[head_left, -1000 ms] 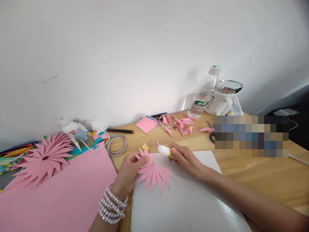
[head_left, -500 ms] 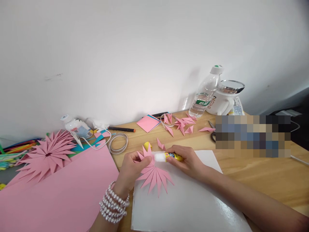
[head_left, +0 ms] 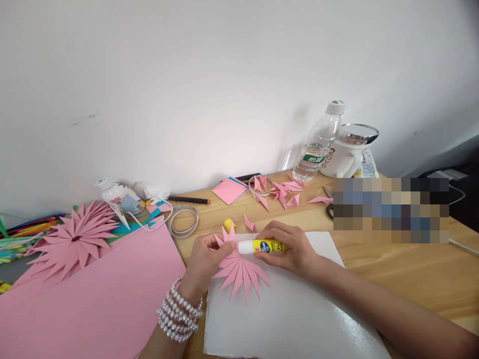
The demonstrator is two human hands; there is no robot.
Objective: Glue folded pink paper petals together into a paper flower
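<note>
My left hand [head_left: 207, 257], with a pearl bracelet [head_left: 179, 311] at the wrist, pinches the upper left of a pink folded-paper star [head_left: 242, 274]. Its long points fan out over a white board [head_left: 284, 319]. In my right hand [head_left: 290, 249] is a yellow glue stick [head_left: 267, 246], held sideways. The white end of the stick meets the paper beside my left thumb; whether it presses on it I cannot tell. Just beyond the star lie a yellow cap [head_left: 228, 225] and a loose folded pink piece [head_left: 249, 223].
Several pink folded pieces [head_left: 283, 192] lie toward the wall near a water bottle [head_left: 315, 144] and a white mug [head_left: 348, 154]. Scissors [head_left: 329, 212] rest at right. On the left are a larger pink star [head_left: 75, 239], pink sheets [head_left: 97, 304], a coiled cable [head_left: 183, 222] and a white bottle [head_left: 119, 196].
My right hand has turned the glue stick slightly, so more of its yellow label shows. My fingers have opened a little around it. The left hand and star have barely shifted.
</note>
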